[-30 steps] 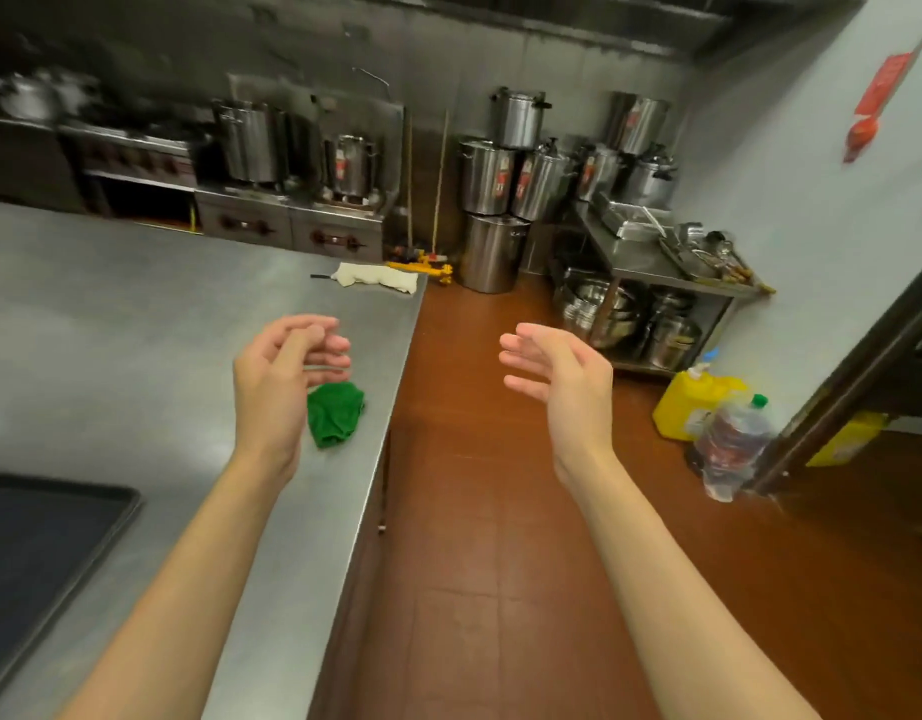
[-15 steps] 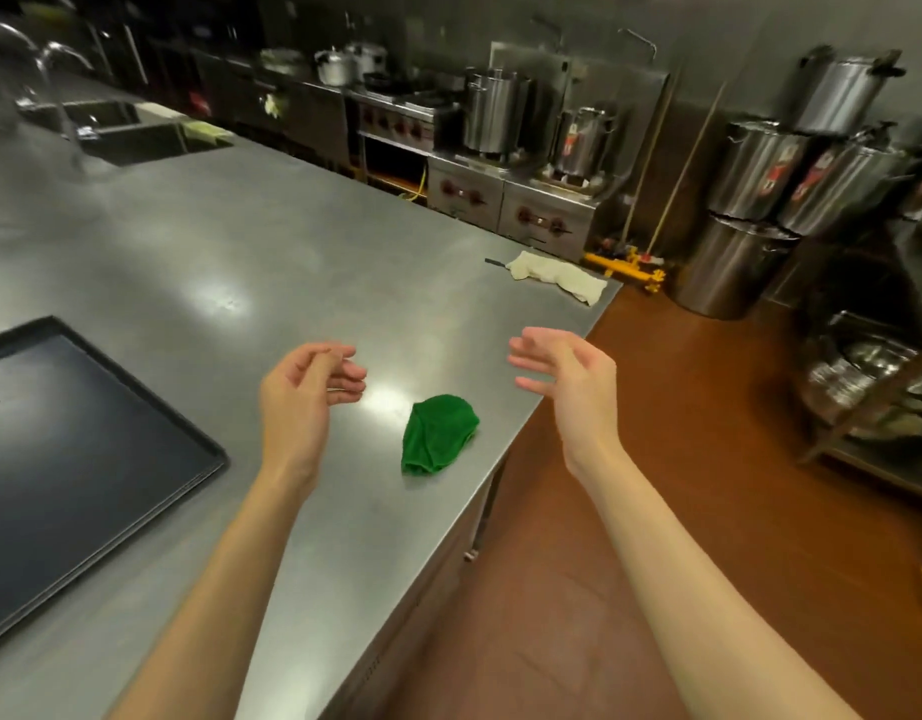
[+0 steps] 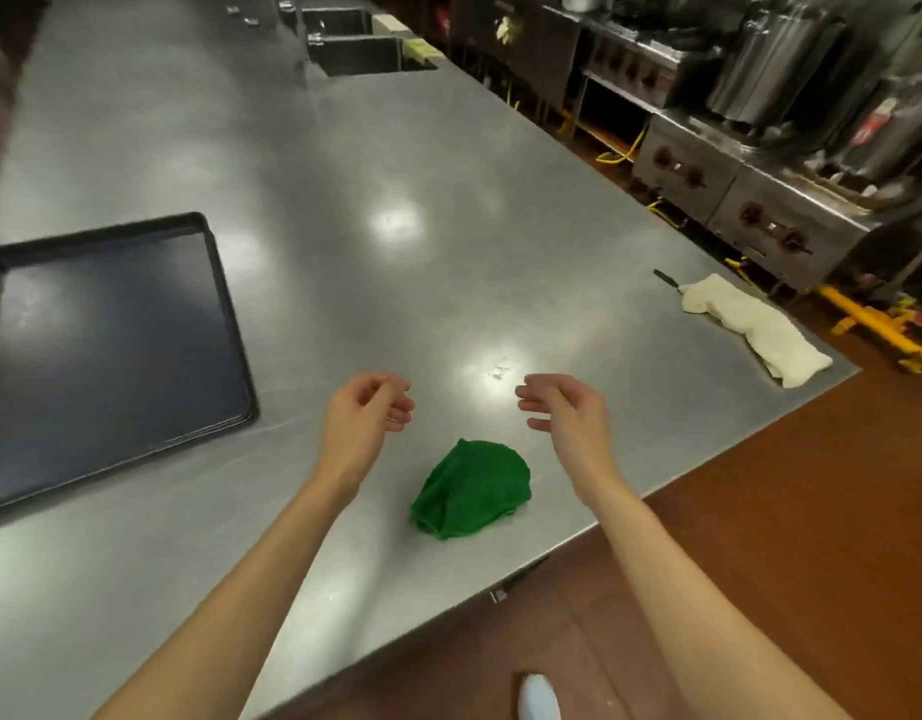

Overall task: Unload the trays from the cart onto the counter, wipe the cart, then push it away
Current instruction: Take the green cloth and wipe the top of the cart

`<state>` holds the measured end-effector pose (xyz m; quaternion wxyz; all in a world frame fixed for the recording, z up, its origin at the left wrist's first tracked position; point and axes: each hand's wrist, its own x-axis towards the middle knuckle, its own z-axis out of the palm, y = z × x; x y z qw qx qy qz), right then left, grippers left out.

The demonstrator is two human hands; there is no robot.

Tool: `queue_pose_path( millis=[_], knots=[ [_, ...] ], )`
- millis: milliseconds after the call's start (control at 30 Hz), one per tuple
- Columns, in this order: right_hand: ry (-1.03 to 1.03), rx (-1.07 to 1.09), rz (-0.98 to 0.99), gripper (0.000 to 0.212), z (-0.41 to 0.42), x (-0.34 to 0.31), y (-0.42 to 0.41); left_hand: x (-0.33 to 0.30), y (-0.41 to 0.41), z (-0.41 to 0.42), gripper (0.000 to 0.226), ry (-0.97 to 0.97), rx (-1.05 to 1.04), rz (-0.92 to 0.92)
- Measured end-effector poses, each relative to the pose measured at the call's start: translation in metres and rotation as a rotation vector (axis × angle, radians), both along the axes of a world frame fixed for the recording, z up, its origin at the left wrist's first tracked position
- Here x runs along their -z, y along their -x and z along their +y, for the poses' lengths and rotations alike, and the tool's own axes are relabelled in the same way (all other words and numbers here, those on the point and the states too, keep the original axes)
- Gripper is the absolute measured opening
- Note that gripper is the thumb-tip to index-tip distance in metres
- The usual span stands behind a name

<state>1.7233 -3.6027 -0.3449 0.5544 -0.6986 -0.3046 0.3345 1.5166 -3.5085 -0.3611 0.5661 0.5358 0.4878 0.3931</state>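
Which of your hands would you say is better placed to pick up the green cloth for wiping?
Probably the right hand: both hands are empty above the counter, but the green cloth lies nearer the right wrist.

one dark tray (image 3: 110, 350), one green cloth (image 3: 471, 491), one white cloth (image 3: 749, 327)

We see a dim kitchen lit from above. The steel counter (image 3: 396, 283) reflects the ceiling lamps as several soft white patches of glare, and the dark tray (image 3: 110, 350) also carries a pale reflection. The far background at the top right, with the big pots (image 3: 775, 59), is dark and smeared by motion blur. The wide-angle lens bends the straight counter edges and stretches the forearms toward the bottom corners. Shadows under the green cloth (image 3: 471, 491) are weak and soft.
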Motion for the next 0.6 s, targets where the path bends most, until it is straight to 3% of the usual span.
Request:
queue_pose_path(
  millis=[167,300,400,600],
  knots=[
    [0.331,-0.551,-0.506,0.043,0.021,0.085,-0.025,0.073,-0.037,-0.013,0.014,0.138,-0.108,0.181],
    [0.447,-0.944,-0.795,0.077,0.02,0.124,-0.037,0.119,-0.054,-0.033,0.023,0.154,0.064,0.453],
    [0.422,-1.013,-0.833,0.093,0.015,0.142,-0.045,0.14,-0.059,-0.046,0.041,0.026,0.209,0.659],
    [0.364,-0.967,-0.853,0.095,0.018,0.155,-0.042,0.149,-0.065,-0.052,0.081,-0.049,0.238,0.861]
  ],
)
